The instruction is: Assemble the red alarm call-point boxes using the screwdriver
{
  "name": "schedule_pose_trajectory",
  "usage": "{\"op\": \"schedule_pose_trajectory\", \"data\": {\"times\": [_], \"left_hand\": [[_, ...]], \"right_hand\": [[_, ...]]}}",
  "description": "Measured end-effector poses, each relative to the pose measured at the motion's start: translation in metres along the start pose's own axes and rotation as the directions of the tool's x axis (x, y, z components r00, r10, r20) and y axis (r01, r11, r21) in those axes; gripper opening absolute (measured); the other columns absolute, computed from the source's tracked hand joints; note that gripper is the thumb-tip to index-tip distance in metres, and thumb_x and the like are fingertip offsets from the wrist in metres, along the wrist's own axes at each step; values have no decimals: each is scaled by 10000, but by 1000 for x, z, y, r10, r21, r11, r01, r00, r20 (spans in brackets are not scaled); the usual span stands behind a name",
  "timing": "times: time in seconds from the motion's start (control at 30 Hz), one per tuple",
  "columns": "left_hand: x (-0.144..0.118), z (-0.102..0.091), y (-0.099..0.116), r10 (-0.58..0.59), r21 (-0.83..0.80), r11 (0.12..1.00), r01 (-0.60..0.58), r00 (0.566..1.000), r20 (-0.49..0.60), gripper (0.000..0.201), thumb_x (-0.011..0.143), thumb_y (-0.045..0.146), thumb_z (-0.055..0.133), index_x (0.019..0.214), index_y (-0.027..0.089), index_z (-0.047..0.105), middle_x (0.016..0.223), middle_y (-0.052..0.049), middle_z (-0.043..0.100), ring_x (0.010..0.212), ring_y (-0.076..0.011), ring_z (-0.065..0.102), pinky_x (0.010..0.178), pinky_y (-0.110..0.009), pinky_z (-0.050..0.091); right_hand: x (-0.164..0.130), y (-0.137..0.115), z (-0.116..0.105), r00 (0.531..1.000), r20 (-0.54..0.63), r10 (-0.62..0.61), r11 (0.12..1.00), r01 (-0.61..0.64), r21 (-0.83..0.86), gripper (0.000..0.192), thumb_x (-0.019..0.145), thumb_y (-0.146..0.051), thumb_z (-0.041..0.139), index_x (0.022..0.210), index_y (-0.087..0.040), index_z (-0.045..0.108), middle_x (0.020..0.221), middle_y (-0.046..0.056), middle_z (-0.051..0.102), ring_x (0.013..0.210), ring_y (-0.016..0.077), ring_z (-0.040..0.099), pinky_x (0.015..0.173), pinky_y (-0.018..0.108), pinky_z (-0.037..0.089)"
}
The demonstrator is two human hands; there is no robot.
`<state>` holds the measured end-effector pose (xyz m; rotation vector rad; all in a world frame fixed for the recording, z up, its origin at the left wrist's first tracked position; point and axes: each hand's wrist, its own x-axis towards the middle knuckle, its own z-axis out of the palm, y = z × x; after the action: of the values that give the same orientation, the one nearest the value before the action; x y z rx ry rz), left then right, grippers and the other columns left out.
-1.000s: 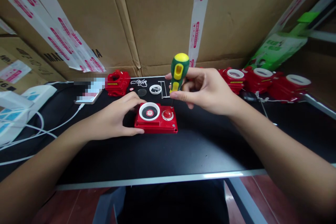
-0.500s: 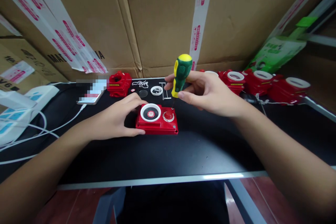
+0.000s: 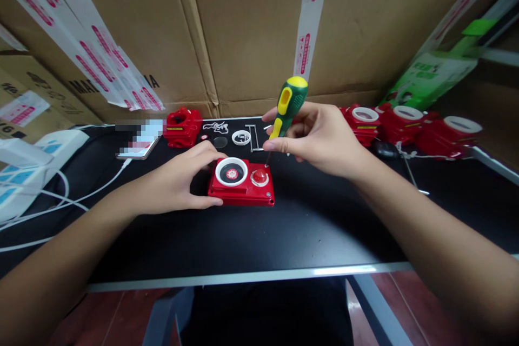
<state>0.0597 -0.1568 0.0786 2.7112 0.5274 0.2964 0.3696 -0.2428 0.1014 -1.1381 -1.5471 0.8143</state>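
A red device housing (image 3: 241,198) with a white ring, a dark round face and a red domed button lies on the black table. My left hand (image 3: 178,175) grips its left side, thumb at the front and fingers at the back. In my right hand (image 3: 316,138) is a screwdriver (image 3: 291,100) with a green and yellow handle, held between thumb and fingers. Its handle leans to the right, and its tip meets the screw at the housing's back right corner. Another screw shows at the front right corner.
Behind the housing lie a white ring (image 3: 241,137) with small parts in it, a metal bracket (image 3: 252,138) and a clear disc (image 3: 220,142). Another red housing (image 3: 181,127) stands back left, by a phone (image 3: 140,140) and a power strip (image 3: 44,167). Several red units (image 3: 365,127) stand at right.
The screwdriver has gone from nearly upright to leaning right, as my right hand shifted slightly. My left hand keeps its hold on the housing.
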Motion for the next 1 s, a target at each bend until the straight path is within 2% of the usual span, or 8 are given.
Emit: {"op": "schedule_pose_trajectory", "data": {"times": [0.17, 0.3, 0.4, 0.5, 0.57, 0.7, 0.83, 1.0], "left_hand": [[0, 0, -1, -5, 0, 1000, 5, 1000, -2, 688, 908, 569, 850, 1448, 236, 585, 1329, -106, 631, 1233, -322, 642, 1229, -563, 479], [0, 0, -1, -18, -15, 1000, 18, 1000, 4, 703, 905, 569, 854, 1458, 233, 579, 1337, -117, 631, 1230, -324, 638, 1200, -548, 503], [0, 0, -1, -14, -18, 1000, 14, 1000, 9, 693, 913, 555, 853, 1462, 238, 576, 1336, -114, 635, 1214, -317, 646, 1212, -549, 491], [0, 0, -1, -8, -17, 1000, 8, 1000, 6, 685, 916, 544, 855, 1460, 235, 575, 1335, -110, 629, 1220, -314, 641, 1182, -519, 513], [1, -1, 0, -6, -20, 1000, 6, 1000, 4, 687, 913, 542, 858, 1460, 237, 576, 1339, -107, 630, 1222, -314, 639, 1164, -505, 522], [1, -1, 2, -4, -19, 1000, 4, 1000, 7, 652, 925, 522, 850, 1448, 239, 582, 1331, -101, 639, 1207, -305, 646, 1162, -495, 515], [1, -1, 2, -10, -13, 1000, 10, 1000, 10, 659, 924, 529, 851, 1450, 240, 578, 1335, -103, 630, 1210, -306, 637, 1117, -476, 538], [0, -1, 0, -30, -32, 999, 31, 999, 28, 677, 918, 550, 853, 1459, 250, 576, 1346, -113, 625, 1225, -316, 625, 1073, -469, 570]], "right_hand": [[2, -4, -5, 995, 100, 18, 993, -29, 112, 611, 776, -333, 993, 1290, -116, 746, 1097, 97, 839, 485, 44, 526, 336, 198, 397], [-1, -9, -7, 978, 209, -19, 987, -15, 160, 592, 887, -277, 906, 1397, -90, 670, 1158, 135, 828, 507, 40, 525, 324, 189, 384], [-4, -14, -8, 966, 256, -31, 991, -5, 137, 519, 949, -243, 827, 1418, -109, 651, 1207, 132, 819, 461, 20, 469, 323, 202, 381], [-6, -15, -8, 973, 230, -27, 995, 5, 97, 401, 959, -276, 807, 1315, -127, 698, 1193, 110, 817, 465, 25, 465, 332, 219, 358], [-6, -13, -8, 978, 208, -17, 999, 9, 39, 350, 959, -362, 822, 1219, -139, 749, 1060, 69, 814, 465, 34, 458, 354, 236, 324], [-1, -1, -6, 995, 103, -13, 996, 21, -82, 413, 847, -498, 937, 1069, -170, 820, 763, -8, 698, 539, 80, 478, 459, 260, 323], [2, 9, -2, 998, 4, -65, 997, 65, -40, 461, 726, -521, 1016, 964, -187, 805, 777, 9, 701, 659, 146, 577, 540, 283, 420], [1, 6, -5, 1000, 11, -14, 1000, 14, 15, 450, 696, -442, 1041, 942, -188, 762, 747, -3, 688, 562, 126, 574, 439, 267, 433]]}}
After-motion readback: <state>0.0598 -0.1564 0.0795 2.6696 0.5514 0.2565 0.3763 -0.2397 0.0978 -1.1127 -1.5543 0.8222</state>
